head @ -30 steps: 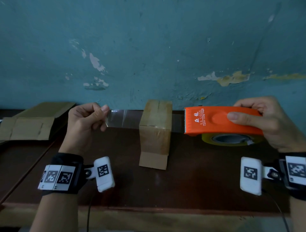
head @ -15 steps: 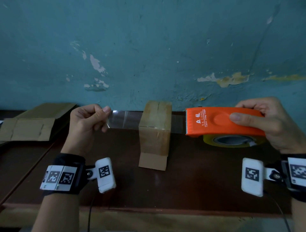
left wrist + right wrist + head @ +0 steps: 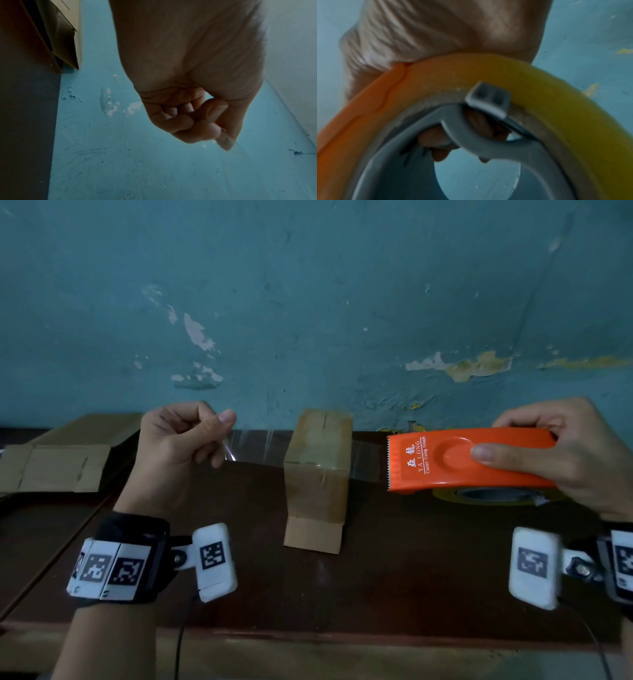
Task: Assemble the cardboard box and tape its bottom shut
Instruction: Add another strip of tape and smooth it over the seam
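Centre frame on a dark wooden table (image 3: 394,577), a small brown cardboard box (image 3: 317,474) spanned by clear packing tape (image 3: 260,445) (pinched at its free end by left hand (image 3: 181,446)), orange plastic tape dispenser (image 3: 469,460) gripped in right hand (image 3: 565,453) at right.

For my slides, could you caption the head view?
Left hand and orange dispenser stretch clear tape across the cardboard box.
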